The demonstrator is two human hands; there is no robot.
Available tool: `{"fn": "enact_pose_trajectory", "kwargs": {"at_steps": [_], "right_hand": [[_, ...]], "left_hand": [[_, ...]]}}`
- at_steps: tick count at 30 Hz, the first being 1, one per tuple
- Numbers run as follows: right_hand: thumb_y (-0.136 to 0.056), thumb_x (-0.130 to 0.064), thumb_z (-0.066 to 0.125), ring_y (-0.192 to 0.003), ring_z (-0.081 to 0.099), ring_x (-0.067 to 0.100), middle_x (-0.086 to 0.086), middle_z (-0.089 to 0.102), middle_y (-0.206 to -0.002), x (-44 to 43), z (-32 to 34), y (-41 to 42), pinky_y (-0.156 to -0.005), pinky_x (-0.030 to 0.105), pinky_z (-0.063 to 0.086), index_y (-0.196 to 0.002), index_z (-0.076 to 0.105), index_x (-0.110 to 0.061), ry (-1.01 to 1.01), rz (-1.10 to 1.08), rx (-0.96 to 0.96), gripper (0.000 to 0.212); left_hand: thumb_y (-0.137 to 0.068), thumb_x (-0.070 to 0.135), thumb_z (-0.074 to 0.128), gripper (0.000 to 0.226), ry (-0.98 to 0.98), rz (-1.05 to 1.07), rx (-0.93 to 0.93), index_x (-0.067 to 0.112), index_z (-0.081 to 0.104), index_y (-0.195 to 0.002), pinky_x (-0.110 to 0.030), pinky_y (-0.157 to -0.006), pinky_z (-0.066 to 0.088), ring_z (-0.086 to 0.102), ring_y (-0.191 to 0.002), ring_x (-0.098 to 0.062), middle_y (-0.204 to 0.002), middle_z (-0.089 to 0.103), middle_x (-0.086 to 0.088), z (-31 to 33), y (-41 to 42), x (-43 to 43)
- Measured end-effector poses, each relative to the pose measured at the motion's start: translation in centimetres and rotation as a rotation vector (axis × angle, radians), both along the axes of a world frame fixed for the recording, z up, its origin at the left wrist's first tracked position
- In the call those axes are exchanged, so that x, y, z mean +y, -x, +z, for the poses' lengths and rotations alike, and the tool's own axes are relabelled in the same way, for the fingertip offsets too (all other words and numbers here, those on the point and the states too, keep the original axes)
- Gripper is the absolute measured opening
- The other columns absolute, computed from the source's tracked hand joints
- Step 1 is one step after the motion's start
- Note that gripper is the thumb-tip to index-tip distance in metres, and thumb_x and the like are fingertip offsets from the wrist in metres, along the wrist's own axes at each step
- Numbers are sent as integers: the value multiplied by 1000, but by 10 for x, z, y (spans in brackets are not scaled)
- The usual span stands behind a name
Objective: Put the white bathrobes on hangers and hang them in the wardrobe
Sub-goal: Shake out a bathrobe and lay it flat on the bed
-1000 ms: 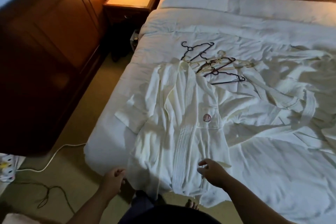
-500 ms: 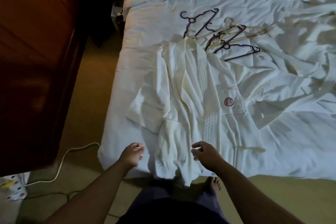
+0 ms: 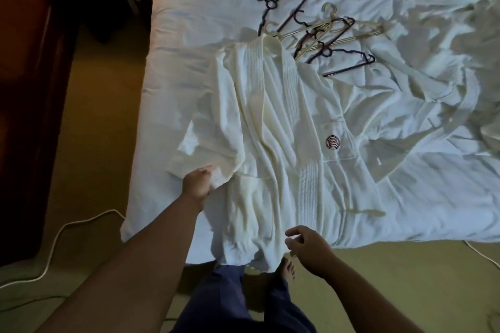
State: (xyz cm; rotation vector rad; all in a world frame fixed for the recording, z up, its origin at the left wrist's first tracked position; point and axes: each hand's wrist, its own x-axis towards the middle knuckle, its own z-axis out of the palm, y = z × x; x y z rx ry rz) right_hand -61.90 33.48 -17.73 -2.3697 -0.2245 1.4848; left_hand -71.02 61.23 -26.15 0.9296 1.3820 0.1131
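Note:
A white bathrobe [image 3: 273, 127] with a round red crest on its chest pocket lies spread on the bed, its hem hanging over the near edge. My left hand [image 3: 197, 184] grips the end of its left sleeve. My right hand [image 3: 307, 247] hovers with loosely curled fingers just off the hem and holds nothing. Beyond the collar lies a tangle of dark and cream hangers [image 3: 316, 35]. A second white bathrobe [image 3: 433, 81] is crumpled further right on the bed.
The bed [image 3: 189, 21] with its white duvet fills the upper right. A dark wooden wardrobe wall [image 3: 24, 89] stands on the left across a strip of carpet. A white cable [image 3: 62, 235] runs over the floor. My bare foot [image 3: 286, 270] is under the hem.
The view has tilted down and closer to the bed. My left hand rose from beside the bed edge and took hold of the sleeve end. My right hand stayed near the hem.

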Motion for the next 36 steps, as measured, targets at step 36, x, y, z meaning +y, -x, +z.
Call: {"fn": "enact_pose_trajectory", "kwargs": {"at_steps": [36], "right_hand": [[-77, -32, 50, -75, 73, 23, 0, 73, -88, 9, -129, 56, -73, 47, 61, -111, 61, -26, 25, -483, -61, 36]], "left_hand": [[-100, 32, 57, 41, -187, -801, 280, 19, 55, -138, -46, -108, 44, 50, -128, -25, -144, 52, -4, 53, 129, -37]]}}
